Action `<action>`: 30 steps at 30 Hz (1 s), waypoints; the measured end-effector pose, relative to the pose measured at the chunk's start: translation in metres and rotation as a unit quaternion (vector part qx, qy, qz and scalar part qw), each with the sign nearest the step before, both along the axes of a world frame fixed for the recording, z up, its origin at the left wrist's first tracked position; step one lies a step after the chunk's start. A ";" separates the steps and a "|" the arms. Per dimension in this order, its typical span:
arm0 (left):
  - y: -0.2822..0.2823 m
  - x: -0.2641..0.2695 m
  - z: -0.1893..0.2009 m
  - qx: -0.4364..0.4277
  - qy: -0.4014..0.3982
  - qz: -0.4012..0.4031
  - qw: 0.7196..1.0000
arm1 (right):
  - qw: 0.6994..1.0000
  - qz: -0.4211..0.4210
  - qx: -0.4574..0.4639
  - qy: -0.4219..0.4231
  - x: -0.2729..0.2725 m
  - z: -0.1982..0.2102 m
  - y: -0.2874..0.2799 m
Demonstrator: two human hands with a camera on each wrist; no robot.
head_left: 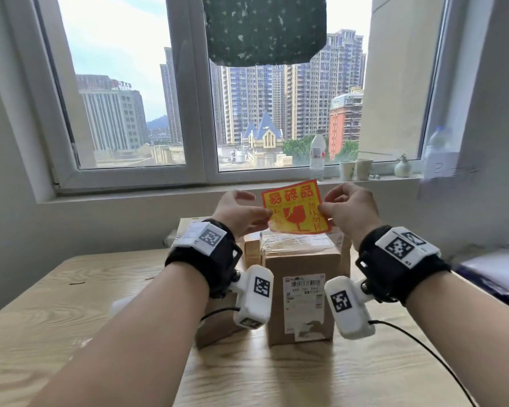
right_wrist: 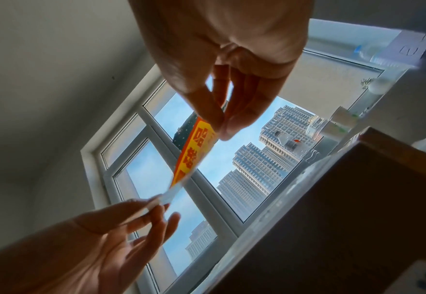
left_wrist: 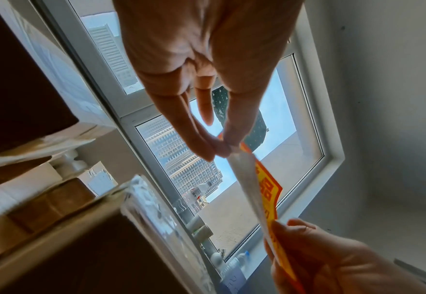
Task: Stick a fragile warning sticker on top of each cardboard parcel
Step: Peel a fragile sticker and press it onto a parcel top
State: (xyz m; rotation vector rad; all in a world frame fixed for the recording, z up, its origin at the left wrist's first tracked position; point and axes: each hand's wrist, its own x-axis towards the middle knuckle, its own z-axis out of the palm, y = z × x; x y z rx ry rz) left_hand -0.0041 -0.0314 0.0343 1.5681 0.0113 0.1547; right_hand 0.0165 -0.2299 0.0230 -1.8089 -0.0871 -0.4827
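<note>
A yellow and red fragile sticker (head_left: 294, 207) hangs in the air above a tall cardboard parcel (head_left: 301, 292) with a white shipping label. My left hand (head_left: 241, 211) pinches the sticker's left edge between thumb and fingertips (left_wrist: 217, 148). My right hand (head_left: 347, 208) pinches its right edge (right_wrist: 217, 127). In the left wrist view the sticker (left_wrist: 266, 187) shows a pale backing sheet beside the printed face. Smaller parcels (head_left: 252, 248) stand behind and left of the tall one, partly hidden by my wrists.
The parcels sit on a light wooden table (head_left: 80, 306). On the window sill (head_left: 365, 179) stand a water bottle (head_left: 317, 152), two paper cups (head_left: 356, 169) and a small vase (head_left: 402, 167). Dark blue and white items (head_left: 494, 274) lie at the table's right edge.
</note>
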 end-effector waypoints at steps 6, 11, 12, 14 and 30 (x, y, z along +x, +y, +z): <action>-0.013 0.018 -0.017 0.124 0.014 0.030 0.992 | 0.997 -0.015 -0.060 0.055 0.022 -0.017 -0.006; -0.018 0.027 -0.030 0.190 0.020 0.036 0.981 | 0.986 -0.043 -0.148 0.064 0.027 -0.025 -0.001; -0.019 0.027 -0.031 0.192 0.022 0.039 0.980 | 0.984 -0.046 -0.158 0.069 0.028 -0.026 -0.001; -0.021 0.028 -0.032 0.200 0.026 0.042 0.978 | 0.982 -0.050 -0.167 0.080 0.029 -0.027 0.000; -0.021 0.036 -0.038 0.278 0.009 0.080 0.957 | 0.968 -0.059 -0.235 0.072 0.034 -0.037 0.003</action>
